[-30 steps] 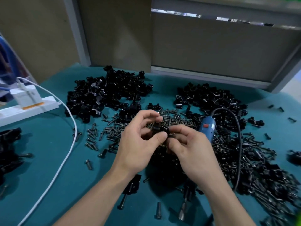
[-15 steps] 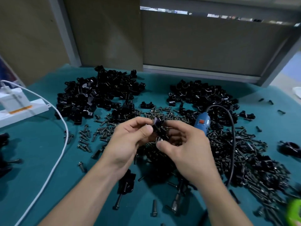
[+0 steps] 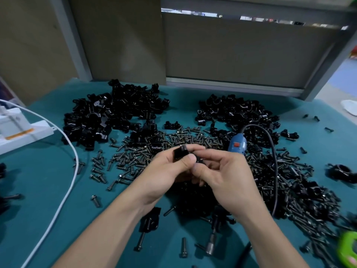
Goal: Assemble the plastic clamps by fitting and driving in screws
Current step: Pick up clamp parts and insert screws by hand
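Observation:
My left hand (image 3: pixel 166 169) and my right hand (image 3: pixel 224 175) meet above the middle of the green table, both pinching one small black plastic clamp (image 3: pixel 182 152) between thumbs and fingertips. A screw head shows at the clamp's top edge. Loose dark screws (image 3: pixel 135 155) lie spread under and around the hands. Piles of black clamp halves lie at the back left (image 3: pixel 116 115) and back right (image 3: pixel 235 111). A blue electric screwdriver (image 3: pixel 237 145) lies just behind my right hand, its black cable (image 3: pixel 275 165) looping to the right.
A white power strip (image 3: pixel 23 134) with a white cable (image 3: pixel 71 182) sits at the left. A clamp with a long bolt (image 3: pixel 149 223) and a socket bit (image 3: pixel 211 242) lie near the front edge. A green object (image 3: pixel 347 248) shows at the lower right.
Both hands have stayed together on the clamp and turned it slightly between the fingers; the clamp now shows more above my left thumb. The view shifted a little to the right.

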{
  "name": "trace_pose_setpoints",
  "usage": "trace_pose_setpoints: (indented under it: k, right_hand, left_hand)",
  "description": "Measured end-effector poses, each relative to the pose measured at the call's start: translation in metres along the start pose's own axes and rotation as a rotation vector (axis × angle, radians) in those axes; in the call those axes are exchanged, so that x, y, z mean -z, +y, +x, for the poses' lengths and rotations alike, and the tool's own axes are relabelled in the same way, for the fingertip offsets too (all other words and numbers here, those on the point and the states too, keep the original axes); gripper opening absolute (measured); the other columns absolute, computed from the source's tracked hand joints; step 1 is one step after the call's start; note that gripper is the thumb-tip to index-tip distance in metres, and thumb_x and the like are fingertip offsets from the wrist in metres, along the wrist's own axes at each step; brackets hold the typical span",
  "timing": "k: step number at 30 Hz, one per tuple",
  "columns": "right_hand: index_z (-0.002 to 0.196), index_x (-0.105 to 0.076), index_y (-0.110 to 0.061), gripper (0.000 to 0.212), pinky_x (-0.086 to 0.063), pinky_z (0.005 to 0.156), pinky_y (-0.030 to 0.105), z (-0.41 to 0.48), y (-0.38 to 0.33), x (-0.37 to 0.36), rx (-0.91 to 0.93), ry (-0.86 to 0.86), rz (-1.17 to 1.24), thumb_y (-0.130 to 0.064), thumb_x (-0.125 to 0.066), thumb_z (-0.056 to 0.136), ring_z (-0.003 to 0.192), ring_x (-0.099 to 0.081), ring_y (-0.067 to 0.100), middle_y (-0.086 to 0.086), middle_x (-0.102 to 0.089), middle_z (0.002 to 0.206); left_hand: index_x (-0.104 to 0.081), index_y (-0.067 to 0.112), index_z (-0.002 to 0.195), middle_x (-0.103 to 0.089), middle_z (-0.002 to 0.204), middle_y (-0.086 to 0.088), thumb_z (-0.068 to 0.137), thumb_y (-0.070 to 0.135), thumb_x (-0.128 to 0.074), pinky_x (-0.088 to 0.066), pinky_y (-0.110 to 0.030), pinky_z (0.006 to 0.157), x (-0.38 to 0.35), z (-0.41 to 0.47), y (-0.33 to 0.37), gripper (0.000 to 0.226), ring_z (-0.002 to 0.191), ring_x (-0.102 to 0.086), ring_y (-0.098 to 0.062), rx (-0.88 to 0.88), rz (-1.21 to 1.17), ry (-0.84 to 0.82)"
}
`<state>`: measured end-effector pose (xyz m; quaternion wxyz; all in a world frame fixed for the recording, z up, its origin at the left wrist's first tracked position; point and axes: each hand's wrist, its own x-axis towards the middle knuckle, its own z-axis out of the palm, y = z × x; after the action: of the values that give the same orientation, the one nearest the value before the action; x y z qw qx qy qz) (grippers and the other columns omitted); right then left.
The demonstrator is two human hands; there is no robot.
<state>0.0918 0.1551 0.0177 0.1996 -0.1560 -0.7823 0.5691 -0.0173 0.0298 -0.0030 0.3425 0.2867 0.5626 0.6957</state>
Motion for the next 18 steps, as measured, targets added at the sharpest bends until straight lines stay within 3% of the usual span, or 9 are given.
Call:
trace_pose_setpoints:
  k: [2,4,6,8,10,13,16,18]
  right_hand:
    - [0.095,-0.075,-0.049,0.036,-0.061,0.073,0.023,-0.001,0.001,-0.004,-0.015,0.029,-0.146,-0.014,-0.078,0.091,0.074,-0.074,0.005,-0.014,-0.078,0.083]
    - [0.104,-0.076,-0.045,0.024,-0.06,0.079,0.02,-0.003,0.0,-0.011,0.001,0.164,-0.368,-0.025,-0.075,0.091,0.082,-0.072,0.0,-0.024,-0.076,0.087]
    - [0.114,-0.076,-0.038,0.023,-0.06,0.088,0.025,0.004,-0.004,-0.012,0.011,0.338,-0.478,-0.034,-0.073,0.091,0.085,-0.071,-0.001,-0.024,-0.076,0.091]
    - [0.115,-0.076,-0.03,0.024,-0.061,0.089,0.032,0.025,-0.008,-0.001,0.012,0.418,-0.534,-0.031,-0.07,0.093,0.082,-0.07,0.004,-0.018,-0.077,0.094]
    - [0.121,-0.074,-0.022,0.028,-0.059,0.093,0.038,0.06,-0.009,0.013,-0.006,0.327,-0.736,-0.023,-0.066,0.094,0.084,-0.069,0.016,-0.003,-0.078,0.103]
    - [0.139,-0.059,-0.013,0.045,-0.054,0.1,0.044,0.128,-0.004,0.032,-0.152,0.096,-1.038,-0.013,-0.059,0.093,0.108,-0.064,0.035,0.016,-0.07,0.123]
    - [0.154,-0.035,-0.007,0.064,-0.045,0.111,0.052,0.185,0.013,0.061,-0.375,-0.052,-1.241,-0.009,-0.054,0.093,0.133,-0.047,0.044,0.024,-0.044,0.148]
    - [0.154,-0.03,0.0,0.063,-0.042,0.112,0.054,0.205,0.026,0.078,-0.481,-0.121,-1.347,-0.008,-0.051,0.095,0.138,-0.039,0.048,0.026,-0.03,0.156]
  left_hand:
    - [-0.077,0.022,0.117,-0.078,0.112,-0.012,0.103,0.012,-0.058,-0.058,-0.026,0.085,-0.003,0.002,-0.005,0.026,0.104,-0.075,-0.023,-0.016,0.016,0.043]
    - [-0.079,0.025,0.11,-0.079,0.11,-0.005,0.104,0.005,-0.057,-0.059,-0.029,0.091,-0.005,0.004,-0.009,0.03,0.107,-0.075,-0.02,-0.087,0.097,0.157]
    - [-0.078,0.028,0.099,-0.08,0.101,0.001,0.104,0.005,-0.056,-0.06,-0.035,0.092,0.0,0.007,-0.011,0.032,0.1,-0.076,-0.015,-0.121,0.212,0.32]
    - [-0.072,0.025,0.094,-0.079,0.09,0.001,0.105,0.007,-0.055,-0.058,-0.036,0.083,0.01,0.009,-0.011,0.027,0.085,-0.076,-0.014,-0.095,0.295,0.417]
    - [-0.064,0.024,0.095,-0.078,0.083,0.001,0.107,0.011,-0.051,-0.053,-0.035,0.072,0.016,0.008,-0.012,0.022,0.07,-0.072,-0.014,-0.07,0.327,0.45]
    - [-0.059,0.032,0.091,-0.075,0.081,0.005,0.109,0.02,-0.048,-0.051,-0.03,0.063,0.014,0.006,-0.012,0.025,0.059,-0.06,-0.01,-0.069,0.393,0.448]
    - [-0.058,0.03,0.089,-0.074,0.08,0.008,0.108,0.021,-0.047,-0.046,-0.021,0.054,0.013,0.004,-0.013,0.024,0.055,-0.055,-0.007,-0.08,0.441,0.424]
    - [-0.058,0.026,0.09,-0.074,0.08,0.009,0.108,0.02,-0.047,-0.045,-0.02,0.054,0.015,0.006,-0.012,0.022,0.055,-0.055,-0.006,-0.082,0.469,0.401]
